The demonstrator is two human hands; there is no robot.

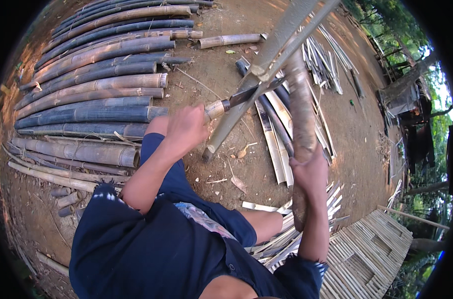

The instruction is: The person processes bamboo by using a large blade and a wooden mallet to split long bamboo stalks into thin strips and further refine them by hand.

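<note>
My left hand (187, 128) is closed around the pale handle of a machete (245, 94). Its dark blade crosses a long bamboo pole (232, 122), which slants up and away to the right. Beyond the blade the pole parts into two lengths (291, 27); I cannot tell how deep the blade sits. My right hand (310, 172) grips a thick wooden club (302, 109), its upper part blurred by motion and close to the blade's tip. Whether club and blade touch is unclear.
Rows of whole bamboo poles (92, 112) lie on the dirt at left. Split bamboo pieces (274, 142) lie beyond the club, with thin strips (318, 65) farther off. More strips (281, 234) lie beside my leg. A slatted bamboo panel (361, 254) is at lower right.
</note>
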